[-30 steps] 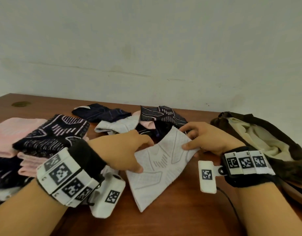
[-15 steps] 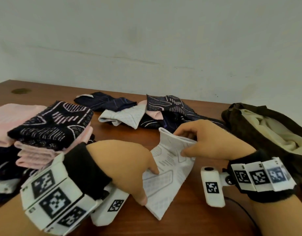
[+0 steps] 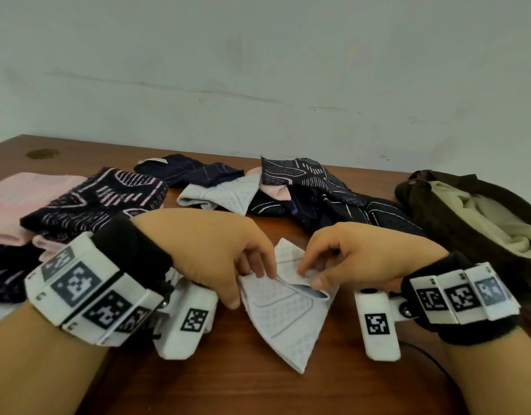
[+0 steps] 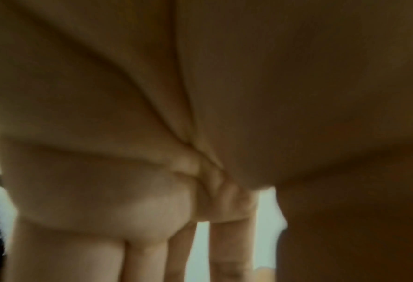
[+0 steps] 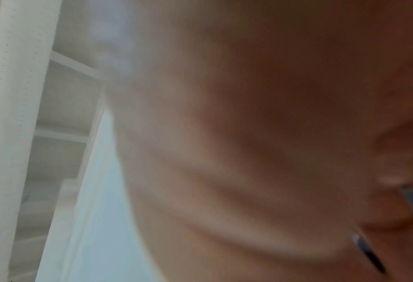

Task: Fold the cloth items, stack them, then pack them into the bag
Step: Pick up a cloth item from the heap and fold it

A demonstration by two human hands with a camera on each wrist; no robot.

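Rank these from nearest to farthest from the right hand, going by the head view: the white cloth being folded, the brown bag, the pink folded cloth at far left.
1. white cloth: held by the right hand itself, front centre.
2. brown bag: on the table to that hand's right, apart from it.
3. pink folded cloth: far left, beyond the left hand.

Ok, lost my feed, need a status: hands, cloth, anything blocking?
Left hand and right hand both pinch the white cloth, mid-fold on the table. Bag open at right. Nothing blocking.
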